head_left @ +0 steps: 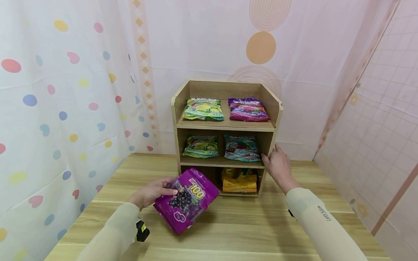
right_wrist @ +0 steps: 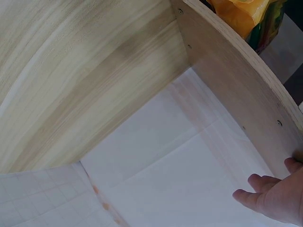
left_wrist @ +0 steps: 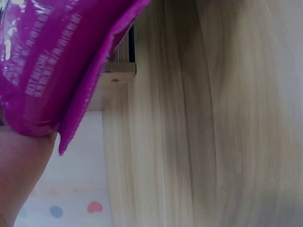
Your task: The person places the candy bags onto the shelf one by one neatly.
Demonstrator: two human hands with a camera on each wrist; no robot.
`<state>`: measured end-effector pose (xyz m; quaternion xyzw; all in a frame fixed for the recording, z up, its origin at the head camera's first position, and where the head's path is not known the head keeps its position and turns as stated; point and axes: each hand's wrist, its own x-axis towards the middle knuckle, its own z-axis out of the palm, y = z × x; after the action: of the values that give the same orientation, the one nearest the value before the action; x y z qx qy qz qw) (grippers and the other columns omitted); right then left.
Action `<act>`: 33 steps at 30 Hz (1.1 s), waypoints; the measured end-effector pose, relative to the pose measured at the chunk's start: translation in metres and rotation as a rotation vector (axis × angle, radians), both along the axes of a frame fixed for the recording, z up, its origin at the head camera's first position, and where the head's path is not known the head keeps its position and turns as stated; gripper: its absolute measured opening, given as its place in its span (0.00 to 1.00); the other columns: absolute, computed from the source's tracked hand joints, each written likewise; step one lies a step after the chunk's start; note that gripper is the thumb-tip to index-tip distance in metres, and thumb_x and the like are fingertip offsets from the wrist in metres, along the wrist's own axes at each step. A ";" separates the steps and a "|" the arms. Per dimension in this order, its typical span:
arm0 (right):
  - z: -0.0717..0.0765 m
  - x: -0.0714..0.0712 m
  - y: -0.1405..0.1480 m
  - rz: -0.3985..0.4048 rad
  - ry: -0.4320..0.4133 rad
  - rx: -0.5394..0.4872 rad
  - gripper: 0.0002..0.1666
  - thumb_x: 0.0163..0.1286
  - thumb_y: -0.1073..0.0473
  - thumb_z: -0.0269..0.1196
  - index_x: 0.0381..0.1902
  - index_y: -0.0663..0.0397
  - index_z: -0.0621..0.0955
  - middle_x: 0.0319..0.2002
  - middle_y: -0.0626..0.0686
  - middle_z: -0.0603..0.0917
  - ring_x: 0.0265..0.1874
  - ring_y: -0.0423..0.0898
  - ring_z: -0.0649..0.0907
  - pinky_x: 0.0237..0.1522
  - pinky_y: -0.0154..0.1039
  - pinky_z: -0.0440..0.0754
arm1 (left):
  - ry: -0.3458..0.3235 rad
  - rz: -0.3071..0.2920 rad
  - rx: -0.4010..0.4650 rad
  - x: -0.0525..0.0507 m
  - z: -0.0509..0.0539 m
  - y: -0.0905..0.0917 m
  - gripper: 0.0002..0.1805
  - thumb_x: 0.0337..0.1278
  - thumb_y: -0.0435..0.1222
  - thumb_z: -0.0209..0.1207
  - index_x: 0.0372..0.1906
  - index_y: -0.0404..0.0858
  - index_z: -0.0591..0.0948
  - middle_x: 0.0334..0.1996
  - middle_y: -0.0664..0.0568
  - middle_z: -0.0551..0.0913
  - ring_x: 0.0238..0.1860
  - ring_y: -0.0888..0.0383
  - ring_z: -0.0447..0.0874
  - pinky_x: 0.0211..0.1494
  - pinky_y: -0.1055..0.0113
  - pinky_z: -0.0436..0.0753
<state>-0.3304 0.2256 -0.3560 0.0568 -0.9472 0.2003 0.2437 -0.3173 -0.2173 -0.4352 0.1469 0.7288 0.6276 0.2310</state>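
A purple candy bag with a picture of dark grapes is held at its left edge by my left hand, thumb across its front. It is tilted above the tabletop, before the shelf's lower left. In the left wrist view, the bag's printed purple side fills the upper left. My right hand touches the right side panel of a small wooden shelf near the middle level. The right wrist view shows its fingers extended along the panel's outer side, holding nothing.
On the top level lie a green-yellow bag and a purple-pink bag. The middle level holds another green-yellow bag and a teal bag. A yellow-orange packet lies at the lower right. Patterned curtains surround the wooden table.
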 end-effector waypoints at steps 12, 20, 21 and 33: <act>-0.001 -0.001 0.000 0.005 0.009 -0.001 0.26 0.74 0.55 0.57 0.57 0.74 0.78 0.68 0.74 0.65 0.64 0.70 0.70 0.60 0.66 0.67 | -0.025 0.085 -0.018 -0.001 -0.004 0.021 0.39 0.63 0.39 0.63 0.72 0.25 0.60 0.44 0.42 0.84 0.39 0.49 0.87 0.44 0.52 0.85; -0.001 -0.001 0.001 0.017 0.009 -0.003 0.22 0.74 0.56 0.57 0.43 0.75 0.84 0.68 0.74 0.65 0.68 0.66 0.66 0.60 0.66 0.68 | -0.046 0.251 0.048 -0.001 -0.013 0.039 0.38 0.66 0.39 0.61 0.72 0.24 0.59 0.39 0.42 0.85 0.31 0.52 0.86 0.35 0.56 0.86; -0.001 -0.001 0.001 0.017 0.010 -0.001 0.22 0.74 0.56 0.57 0.40 0.75 0.85 0.68 0.74 0.65 0.68 0.66 0.66 0.60 0.66 0.68 | -0.048 0.271 0.056 -0.001 -0.014 0.042 0.37 0.67 0.39 0.60 0.71 0.24 0.60 0.38 0.42 0.85 0.29 0.53 0.86 0.34 0.57 0.86; 0.000 -0.001 0.002 0.033 0.026 0.000 0.22 0.74 0.56 0.57 0.47 0.76 0.83 0.67 0.74 0.65 0.68 0.67 0.67 0.60 0.64 0.70 | -0.037 0.345 0.121 0.008 -0.023 0.068 0.28 0.78 0.37 0.44 0.65 0.15 0.60 0.37 0.45 0.81 0.33 0.59 0.81 0.40 0.64 0.83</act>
<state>-0.3312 0.2273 -0.3561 0.0750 -0.9430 0.2034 0.2526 -0.3095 -0.1496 -0.4586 0.0216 0.6997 0.7033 0.1240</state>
